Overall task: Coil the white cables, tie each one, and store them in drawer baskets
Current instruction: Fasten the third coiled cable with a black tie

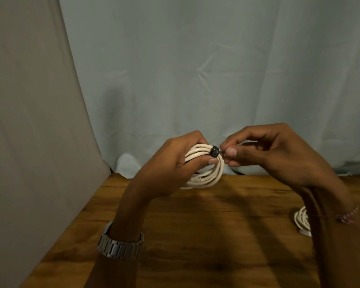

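The job is at the tying step. The left hand has its fingers curled round a coiled white cable, holding it up above the brown desk. A black tie goes round the loops at the top. The right hand pinches the little end of that tie between its thumb and fingers. I think the next move is a gentle pull to make the tie snug, while the left hand keeps the loops together. 1 more white cable bundle lies on the desk, off to the right. No drawer basket shows here.
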